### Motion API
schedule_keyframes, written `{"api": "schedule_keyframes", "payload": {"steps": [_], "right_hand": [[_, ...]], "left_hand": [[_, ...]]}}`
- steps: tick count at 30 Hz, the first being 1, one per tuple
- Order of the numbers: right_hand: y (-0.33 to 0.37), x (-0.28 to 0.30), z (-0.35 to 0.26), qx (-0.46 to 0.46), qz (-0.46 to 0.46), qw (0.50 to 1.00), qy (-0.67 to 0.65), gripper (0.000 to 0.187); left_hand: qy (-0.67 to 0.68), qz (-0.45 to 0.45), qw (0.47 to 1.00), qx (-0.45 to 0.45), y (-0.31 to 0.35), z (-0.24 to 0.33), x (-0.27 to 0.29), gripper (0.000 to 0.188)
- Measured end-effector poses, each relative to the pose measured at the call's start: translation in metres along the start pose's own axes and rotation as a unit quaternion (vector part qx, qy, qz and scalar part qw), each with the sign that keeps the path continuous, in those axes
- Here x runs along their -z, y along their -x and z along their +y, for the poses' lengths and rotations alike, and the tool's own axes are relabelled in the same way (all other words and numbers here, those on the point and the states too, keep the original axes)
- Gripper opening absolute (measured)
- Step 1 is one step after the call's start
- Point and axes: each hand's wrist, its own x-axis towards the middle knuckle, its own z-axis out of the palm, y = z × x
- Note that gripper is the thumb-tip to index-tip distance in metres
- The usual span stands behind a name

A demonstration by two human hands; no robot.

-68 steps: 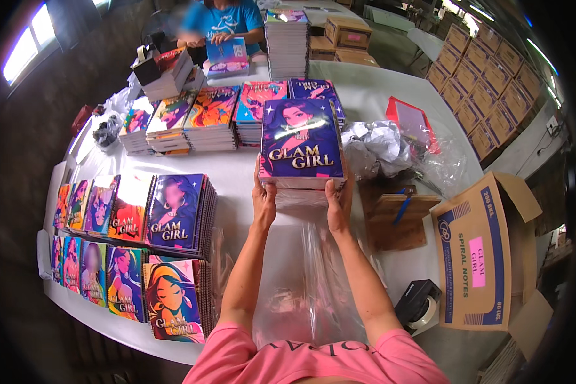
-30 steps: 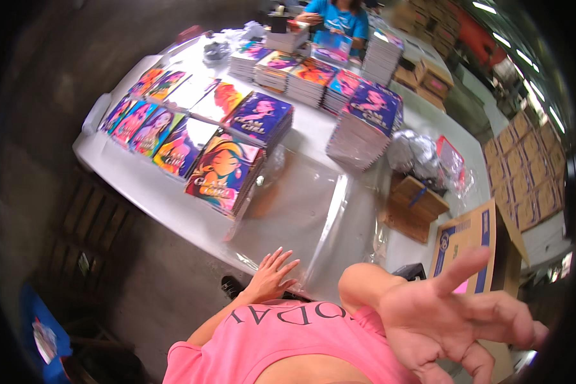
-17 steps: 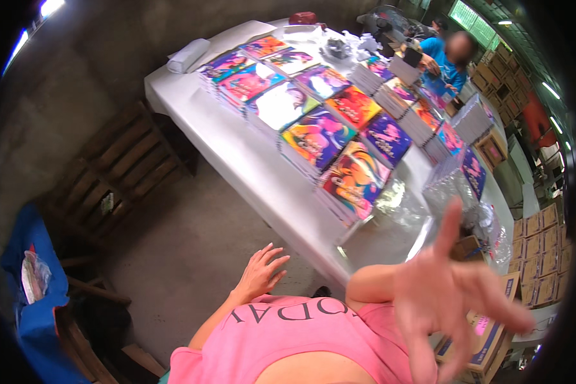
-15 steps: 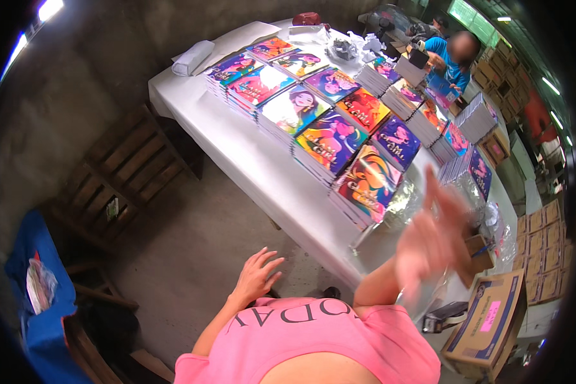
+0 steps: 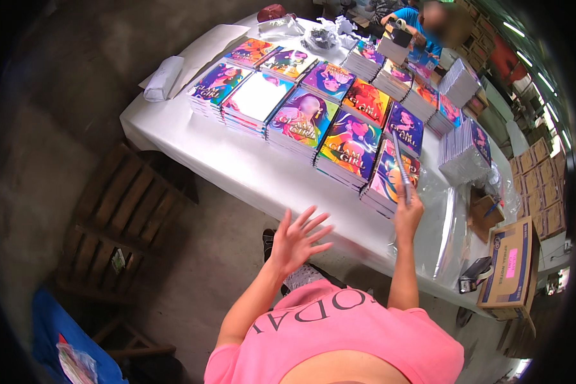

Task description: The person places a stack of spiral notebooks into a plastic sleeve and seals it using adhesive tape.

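Note:
My right hand (image 5: 408,216) is closed on the near end of a thin spiral notebook (image 5: 400,168), which is seen nearly edge-on. This notebook stands over the nearest right-hand stack of notebooks (image 5: 386,182) and partly hides its colourful cover. My left hand (image 5: 298,240) is open, its fingers spread, just off the table's front edge, holding nothing. Ahead of it, stacks of spiral notebooks with bright illustrated covers stand in rows; the closest are one with a purple and yellow cover (image 5: 347,150) and one showing a figure with dark hair (image 5: 301,121).
The white-covered table (image 5: 249,173) spans the middle. Clear plastic wrap (image 5: 445,214) lies at its right, near a brown carton (image 5: 509,272). At the far side a person in blue (image 5: 422,29) works. A wooden slatted chair (image 5: 125,211) stands at left.
My right hand, blurred before, has moved left to the nearest right-hand stack and now holds a notebook. My left hand has moved forward and right, fingers spreading. The view has shifted.

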Motion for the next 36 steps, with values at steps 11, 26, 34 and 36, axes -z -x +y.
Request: {"api": "schedule_keyframes", "payload": {"steps": [11,26,34,36], "right_hand": [[-0.052,-0.094,-0.066,0.066,-0.094,0.969,-0.219,0.064],[-0.057,-0.117,-0.054,0.017,0.092,0.812,-0.577,0.024],[-0.135,-0.189,-0.097,0.126,-0.268,0.922,-0.25,0.031],[-0.13,-0.199,-0.099,0.017,-0.204,0.952,-0.228,0.039]], "left_hand": [[0.08,-0.123,0.987,-0.059,-0.06,0.17,0.058,0.05],[0.032,-0.016,0.999,0.03,-0.118,0.23,0.067,0.094],[0.134,-0.236,0.95,0.156,-0.134,0.247,0.123,0.078],[0.134,-0.214,0.955,0.157,-0.127,0.253,0.147,0.068]]}}
